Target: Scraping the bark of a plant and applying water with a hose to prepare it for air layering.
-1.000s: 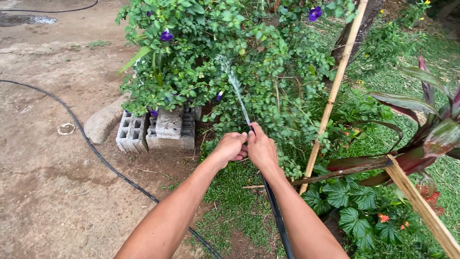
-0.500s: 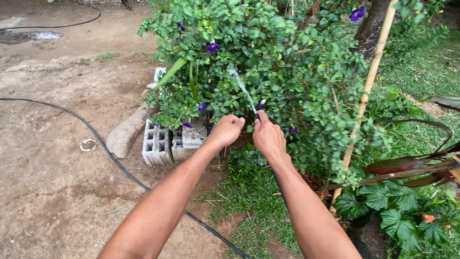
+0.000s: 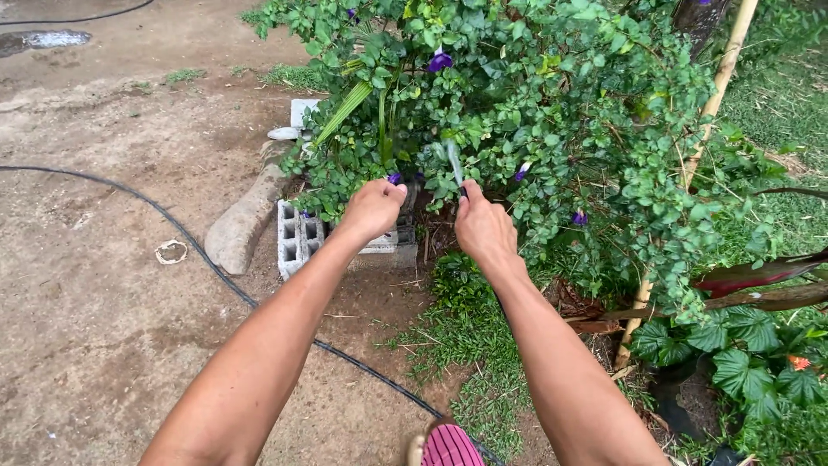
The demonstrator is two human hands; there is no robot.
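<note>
My right hand [image 3: 483, 228] is closed around the end of a thin black hose [image 3: 462, 192], thumb over the tip. A narrow jet of water [image 3: 453, 160] sprays up from it into a leafy green bush [image 3: 552, 112] with purple flowers [image 3: 440, 61]. My left hand [image 3: 373, 207] is a fist just left of the hose end, close to the lower leaves; I cannot tell whether it holds anything. The rest of the hose is hidden behind my right forearm.
Grey concrete blocks [image 3: 299, 237] and a long stone [image 3: 241, 226] sit at the bush's base. A black hose [image 3: 198, 250] crosses the bare dirt. A bamboo pole [image 3: 690, 164] leans on the right beside red-leaved plants [image 3: 759, 276]. A pink striped sandal [image 3: 448, 447] shows at the bottom.
I have stepped closer to the bush and both hands have moved forward and apart. The water jet now looks shorter and hits the leaves nearer the hose tip.
</note>
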